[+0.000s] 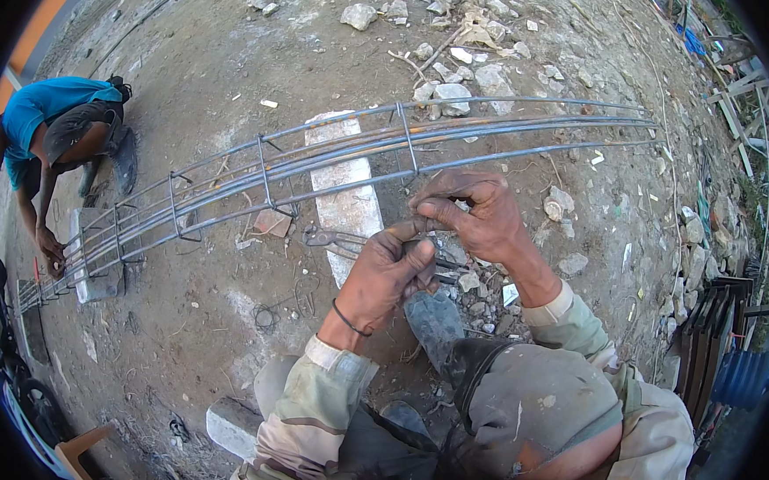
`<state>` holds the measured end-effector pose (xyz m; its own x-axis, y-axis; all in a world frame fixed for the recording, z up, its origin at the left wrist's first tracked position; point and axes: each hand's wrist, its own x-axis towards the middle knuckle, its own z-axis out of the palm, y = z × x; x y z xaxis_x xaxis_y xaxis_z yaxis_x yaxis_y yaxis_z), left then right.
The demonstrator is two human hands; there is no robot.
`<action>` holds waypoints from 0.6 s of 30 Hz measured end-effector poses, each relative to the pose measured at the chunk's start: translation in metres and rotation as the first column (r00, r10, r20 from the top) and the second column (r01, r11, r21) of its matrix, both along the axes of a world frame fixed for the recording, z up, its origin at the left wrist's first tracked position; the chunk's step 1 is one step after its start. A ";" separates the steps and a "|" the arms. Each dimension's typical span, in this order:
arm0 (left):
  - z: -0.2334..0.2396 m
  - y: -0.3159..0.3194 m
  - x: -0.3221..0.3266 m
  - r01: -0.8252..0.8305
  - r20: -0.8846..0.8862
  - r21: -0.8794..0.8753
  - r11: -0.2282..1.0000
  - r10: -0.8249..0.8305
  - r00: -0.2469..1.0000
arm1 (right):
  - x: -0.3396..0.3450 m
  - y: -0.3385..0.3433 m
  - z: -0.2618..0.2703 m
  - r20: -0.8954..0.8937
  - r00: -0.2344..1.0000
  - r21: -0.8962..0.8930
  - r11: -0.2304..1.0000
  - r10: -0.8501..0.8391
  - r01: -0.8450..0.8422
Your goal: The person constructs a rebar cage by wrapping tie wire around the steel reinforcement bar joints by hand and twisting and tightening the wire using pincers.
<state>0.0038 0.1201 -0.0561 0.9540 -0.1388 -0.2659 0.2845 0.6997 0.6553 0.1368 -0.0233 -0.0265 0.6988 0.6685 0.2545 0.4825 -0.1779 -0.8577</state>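
Observation:
Metal pincers (322, 237) lie across my left hand (386, 273), which grips them by the handles; their jaws point left. My right hand (485, 216) is raised close beside it, thumb and fingertips pinched together at the left fingers. Whether something thin sits between those fingertips is too small to make out. Just beyond both hands runs a long rebar cage (266, 173), its steel bars ringed by several square stirrups (407, 138). A pale concrete block (348, 182) lies under it.
On the left a co-worker (68, 122) in a blue shirt bends over the cage's far end, by another block (98, 282). Broken stones (452, 99) lie beyond the bars. Bent wire (264, 315) and a white block (233, 422) are on the dirt nearer me.

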 end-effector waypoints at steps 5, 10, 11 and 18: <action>0.012 -0.002 -0.003 -0.080 0.154 0.911 0.404 -0.155 0.976 | -0.005 0.006 0.000 -0.018 0.993 -0.146 0.983 -0.117 0.113; 0.016 -0.009 -0.001 -0.113 0.060 0.367 0.923 0.098 0.993 | -0.005 0.012 0.001 -0.363 0.923 -0.141 0.987 -0.128 0.081; 0.019 -0.006 -0.003 -0.145 -0.068 0.131 0.981 0.155 0.986 | -0.007 0.015 0.001 -0.437 0.886 -0.169 0.982 -0.156 0.089; 0.019 -0.010 -0.007 -0.228 -0.163 0.083 0.970 0.239 0.957 | 0.003 0.013 -0.010 -0.018 0.999 -0.036 0.998 -0.047 0.046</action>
<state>-0.0037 0.1100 -0.0373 0.8974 0.1047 -0.4286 0.2294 0.7192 0.6559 0.1394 -0.0106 -0.0364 0.7339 0.6434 0.2176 0.4570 -0.2308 -0.8590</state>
